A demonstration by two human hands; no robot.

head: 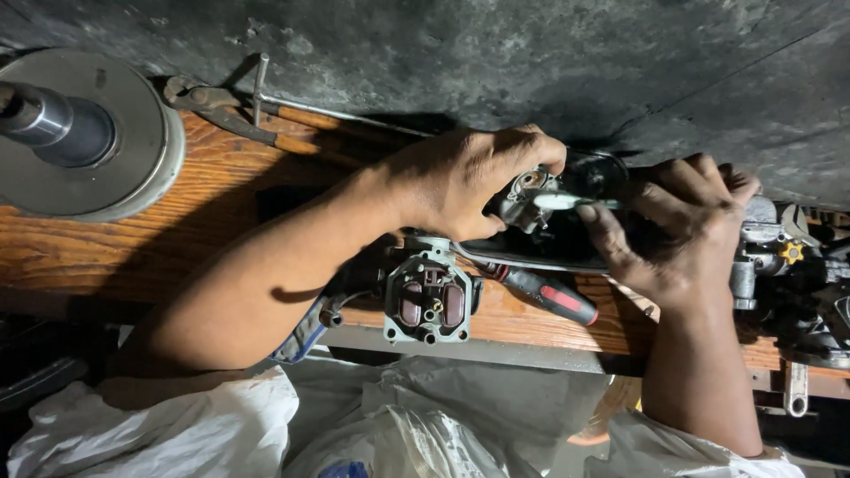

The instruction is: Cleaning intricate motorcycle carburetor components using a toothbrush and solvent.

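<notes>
This is a repair workshop for small engines. A worn wooden tabletop [212, 221] stands against a grimy dark wall [531, 62]. Pliers [226, 111] lie at eleven o'clock, a red-handled screwdriver [553, 296] near centre, an opened carburettor body [429, 301] at six, and greasy engine parts [788, 265] at three.

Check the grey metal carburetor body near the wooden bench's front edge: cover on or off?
Off. The grey metal carburetor body lies with its cavity facing the camera, two brown floats and brass fittings exposed; no cover sits over it.

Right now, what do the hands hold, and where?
Left hand grips a small metal carburetor part by its body; right hand pinches a thin tool at its shaft.
</notes>
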